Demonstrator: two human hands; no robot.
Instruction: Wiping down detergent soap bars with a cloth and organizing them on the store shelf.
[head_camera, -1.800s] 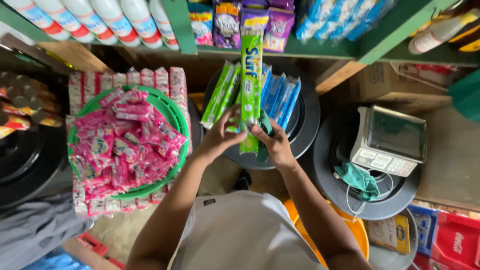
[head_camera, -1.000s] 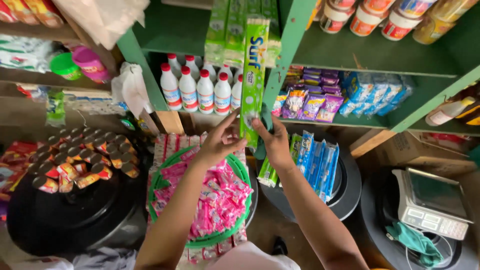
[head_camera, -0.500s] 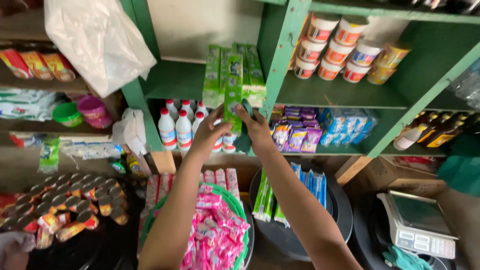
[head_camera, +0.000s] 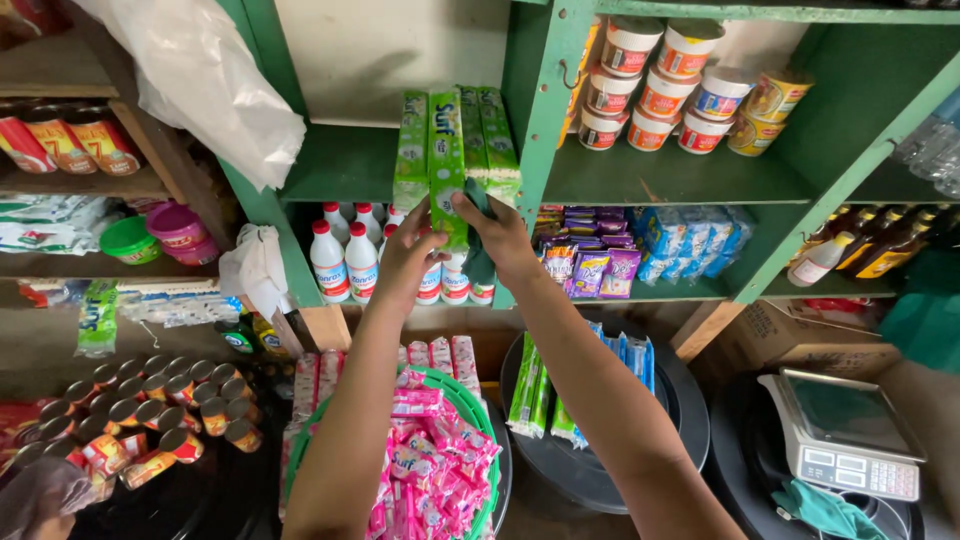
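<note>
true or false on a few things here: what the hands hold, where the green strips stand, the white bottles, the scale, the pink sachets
1. Both hands grip one green sachet strip. True: left hand and right hand hold it.
2. The strip is at the green shelf. True.
3. The white bottles have blue caps. False: red caps.
4. The weighing scale stands on the top shelf. False: it sits low at the right.
5. The pink sachets lie in a green basket. True.

green sachet strip (head_camera: 446, 160), green shelf (head_camera: 690, 180), maybe pink sachets (head_camera: 430, 470)

white bottles (head_camera: 345, 262) | tubs (head_camera: 680, 85) | pink sachets (head_camera: 430, 465) | scale (head_camera: 848, 432) | cans (head_camera: 150, 410)
</note>
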